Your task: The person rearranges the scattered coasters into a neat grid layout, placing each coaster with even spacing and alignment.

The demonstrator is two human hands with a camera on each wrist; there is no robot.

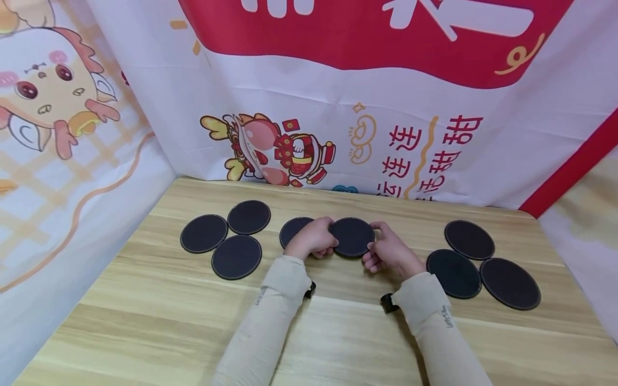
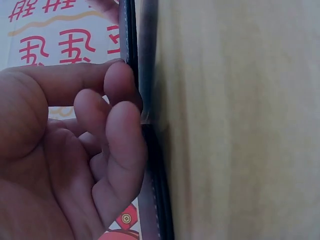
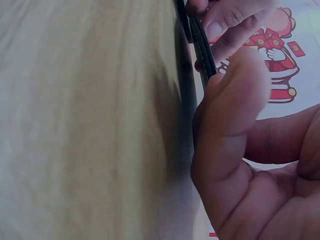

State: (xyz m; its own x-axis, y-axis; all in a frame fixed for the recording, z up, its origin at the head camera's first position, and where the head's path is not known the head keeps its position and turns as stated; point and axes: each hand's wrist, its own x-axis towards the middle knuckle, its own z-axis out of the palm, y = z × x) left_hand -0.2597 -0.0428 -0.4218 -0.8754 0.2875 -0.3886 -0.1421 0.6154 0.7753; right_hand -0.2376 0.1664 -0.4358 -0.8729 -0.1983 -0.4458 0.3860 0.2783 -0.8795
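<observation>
A round black coaster (image 1: 352, 237) with a stitched rim is between my two hands, close over the wooden table. My left hand (image 1: 314, 237) pinches its left edge with thumb and fingers. On the opposite edge, my right hand (image 1: 390, 251) grips it the same way. In the right wrist view the coaster (image 3: 202, 47) appears edge-on, its far side at the other hand's thumb. A second black coaster (image 1: 291, 230) lies just left, partly hidden under the left hand. The left wrist view shows a coaster rim (image 2: 131, 40) at the fingertips.
Three touching coasters form a cluster at the left, one of them the front coaster (image 1: 236, 257). Another trio, including a dark coaster (image 1: 454, 273), lies close to my right forearm. Behind the wooden table (image 1: 145, 327) hangs a printed cloth (image 1: 299, 75).
</observation>
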